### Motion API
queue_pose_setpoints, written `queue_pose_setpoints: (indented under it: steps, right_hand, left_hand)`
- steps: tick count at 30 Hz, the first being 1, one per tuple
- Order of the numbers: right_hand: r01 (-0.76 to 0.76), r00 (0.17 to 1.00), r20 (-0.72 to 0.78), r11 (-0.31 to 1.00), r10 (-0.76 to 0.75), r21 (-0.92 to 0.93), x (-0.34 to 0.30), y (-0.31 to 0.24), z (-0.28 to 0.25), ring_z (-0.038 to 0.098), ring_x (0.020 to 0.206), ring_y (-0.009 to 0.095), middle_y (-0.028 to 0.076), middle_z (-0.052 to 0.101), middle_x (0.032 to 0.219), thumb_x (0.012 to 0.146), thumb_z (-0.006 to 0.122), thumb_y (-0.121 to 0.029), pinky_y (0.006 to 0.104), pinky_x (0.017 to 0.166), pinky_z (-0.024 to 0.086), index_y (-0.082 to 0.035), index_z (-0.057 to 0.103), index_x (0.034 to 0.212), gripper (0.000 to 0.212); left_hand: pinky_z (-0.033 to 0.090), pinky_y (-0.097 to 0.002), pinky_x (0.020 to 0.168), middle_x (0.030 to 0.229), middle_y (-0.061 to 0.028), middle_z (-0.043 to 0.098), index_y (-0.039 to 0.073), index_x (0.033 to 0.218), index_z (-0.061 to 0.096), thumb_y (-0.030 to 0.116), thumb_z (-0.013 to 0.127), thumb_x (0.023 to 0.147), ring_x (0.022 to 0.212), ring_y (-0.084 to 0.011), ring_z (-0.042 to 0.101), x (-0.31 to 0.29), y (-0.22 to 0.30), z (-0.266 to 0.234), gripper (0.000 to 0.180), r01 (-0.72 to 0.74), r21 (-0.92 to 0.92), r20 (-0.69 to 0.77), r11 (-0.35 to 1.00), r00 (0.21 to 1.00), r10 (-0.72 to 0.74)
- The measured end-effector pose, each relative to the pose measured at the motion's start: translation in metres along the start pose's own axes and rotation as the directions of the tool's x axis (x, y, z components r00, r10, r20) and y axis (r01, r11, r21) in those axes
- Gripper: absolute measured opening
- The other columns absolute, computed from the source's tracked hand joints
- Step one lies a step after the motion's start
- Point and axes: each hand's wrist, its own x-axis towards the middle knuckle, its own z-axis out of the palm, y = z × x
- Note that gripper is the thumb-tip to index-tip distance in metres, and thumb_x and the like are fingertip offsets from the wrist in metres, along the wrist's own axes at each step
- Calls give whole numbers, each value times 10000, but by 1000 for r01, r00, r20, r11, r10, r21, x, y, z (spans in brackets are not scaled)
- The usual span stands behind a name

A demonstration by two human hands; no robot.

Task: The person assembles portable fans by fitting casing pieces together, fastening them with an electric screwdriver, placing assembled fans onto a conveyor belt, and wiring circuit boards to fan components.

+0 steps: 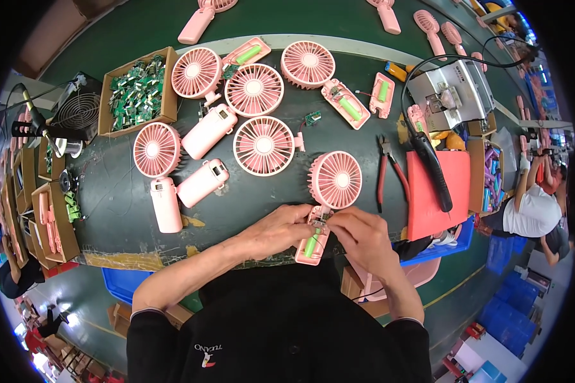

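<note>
At the table's near edge lies a pink handheld fan (pixel 340 180) whose handle is opened up, showing a green battery (pixel 313 244), thin wires and a small circuit board (pixel 321 217). My left hand (pixel 281 231) is closed on the left side of that handle, thumb and fingers near the board. My right hand (pixel 363 237) pinches at the board's right side; what its fingertips hold is too small to make out. Beyond my hands lie several more pink fans (pixel 264 145), some with handles open, and a loose circuit board (pixel 313 118).
Red-handled cutters (pixel 393 171) and a black screwdriver-like tool (pixel 433 172) on a red pad (pixel 421 214) lie at right, near a metal device (pixel 450 96). A carton of circuit boards (pixel 138 92) stands back left, beside a soldering iron (pixel 38 118) and a black fan unit (pixel 78 105).
</note>
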Motion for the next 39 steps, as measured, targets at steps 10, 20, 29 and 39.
queue_pose_setpoints:
  steps: [10, 20, 29, 39]
  right_hand:
    - [-80, 996, -34, 989, 85, 123, 3, 6, -6, 622, 719, 230, 116, 615, 814, 751, 696, 38, 307, 630, 483, 27, 632, 839, 109]
    - [-90, 995, -36, 985, 96, 150, 1, 10, -5, 598, 711, 234, 108, 589, 812, 780, 667, 44, 310, 628, 468, 30, 614, 845, 86]
    - [-37, 999, 10, 980, 36, 195, 1, 23, -9, 575, 699, 310, 136, 566, 809, 827, 637, 0, 365, 636, 460, 24, 610, 870, 56]
    - [-302, 922, -27, 760, 387, 576, -9, 40, -3, 550, 665, 52, 14, 618, 747, 831, 679, -45, 224, 580, 422, 15, 660, 840, 63]
  left_hand:
    - [464, -289, 706, 891, -60, 602, -48, 1124, 561, 165, 512, 921, 781, -107, 535, 5, 2, 1, 298, -36, 42, 2, 998, 999, 35]
    - [488, -256, 659, 1007, -68, 647, -28, 1211, 546, 143, 537, 935, 822, -108, 600, 7, 8, 2, 325, 52, -37, 48, 998, 998, -50]
    - [489, -256, 508, 864, -82, 630, -37, 1032, 601, 305, 595, 932, 692, -127, 613, 11, 19, 6, 356, 75, -90, 9, 993, 997, -74]
    - [466, -236, 422, 791, -95, 653, -50, 962, 633, 329, 605, 933, 582, -121, 611, 25, 21, 9, 381, 161, -49, -106, 986, 981, -165]
